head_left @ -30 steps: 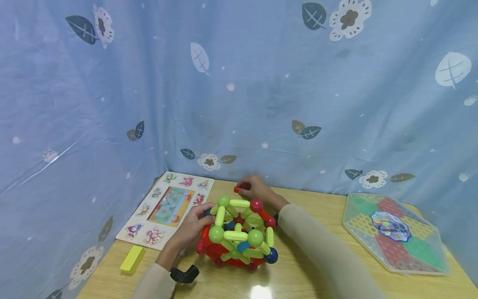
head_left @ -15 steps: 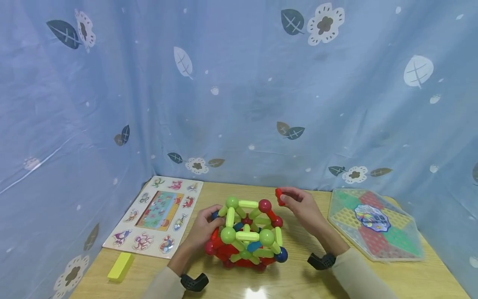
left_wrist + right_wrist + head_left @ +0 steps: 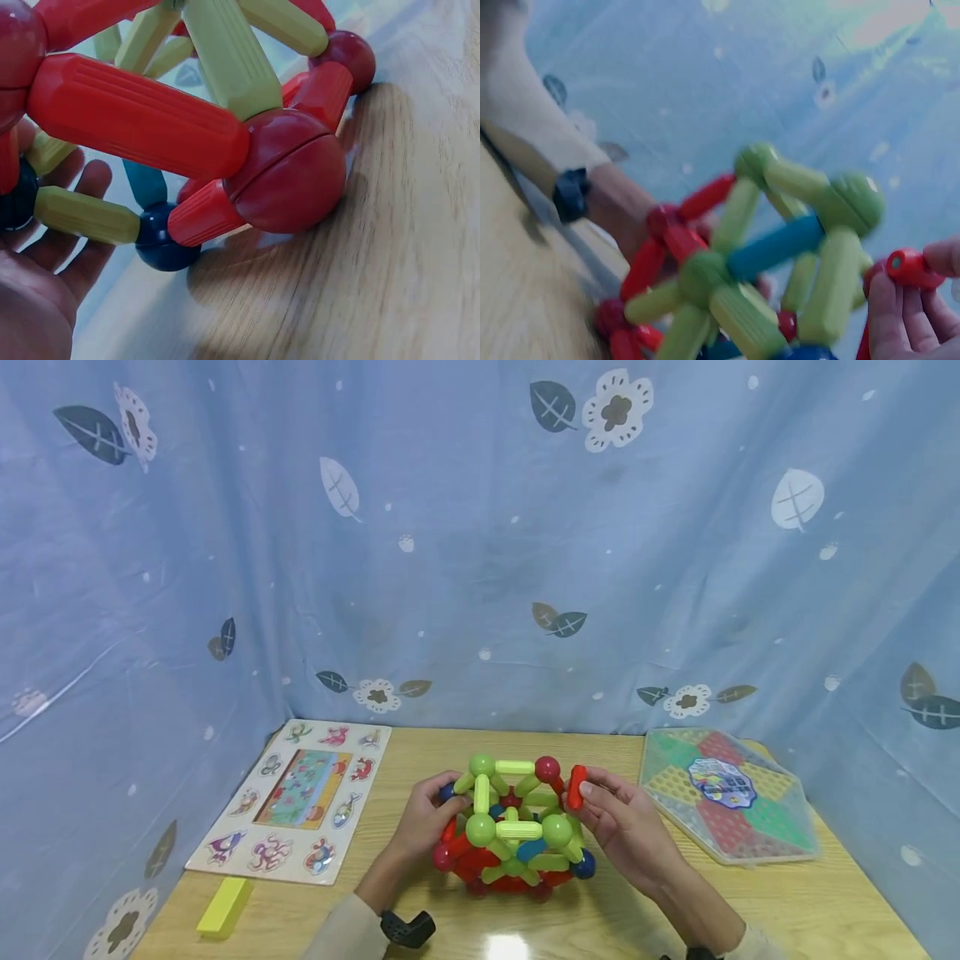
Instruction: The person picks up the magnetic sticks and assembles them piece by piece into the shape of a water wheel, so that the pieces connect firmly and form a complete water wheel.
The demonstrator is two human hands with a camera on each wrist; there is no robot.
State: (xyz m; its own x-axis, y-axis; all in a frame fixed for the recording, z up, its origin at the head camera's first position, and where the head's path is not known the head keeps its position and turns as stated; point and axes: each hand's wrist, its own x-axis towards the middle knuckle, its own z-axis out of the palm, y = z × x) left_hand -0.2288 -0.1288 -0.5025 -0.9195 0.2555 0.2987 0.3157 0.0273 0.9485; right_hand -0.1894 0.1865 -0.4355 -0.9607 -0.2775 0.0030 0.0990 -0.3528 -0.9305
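Note:
A magnetic ball-and-rod structure [image 3: 517,831] stands on the table, with lime-green rods and balls on top and red rods with crimson balls lower down. My left hand [image 3: 422,820] grips its left side near a dark blue ball [image 3: 166,238]; in the left wrist view some fingers show behind a green rod [image 3: 88,215]. At the upper right, my right hand [image 3: 636,831] pinches a loose red magnetic rod [image 3: 576,787] between thumb and fingers. That rod is close beside a crimson ball [image 3: 548,769]; whether they touch, I cannot tell. One rod end faces the right wrist camera.
A puzzle board with sea animals [image 3: 247,839] lies at the back left. In front of it is a yellow block [image 3: 225,906]. A hexagonal clear-lidded box [image 3: 757,777] sits at the right. Blue patterned curtain [image 3: 480,568] borders the table's back and sides.
My right hand has lifted the red rod from the table's back and brought it forward and right, to the structure's upper right. The left hand keeps its grip. The head view has shifted.

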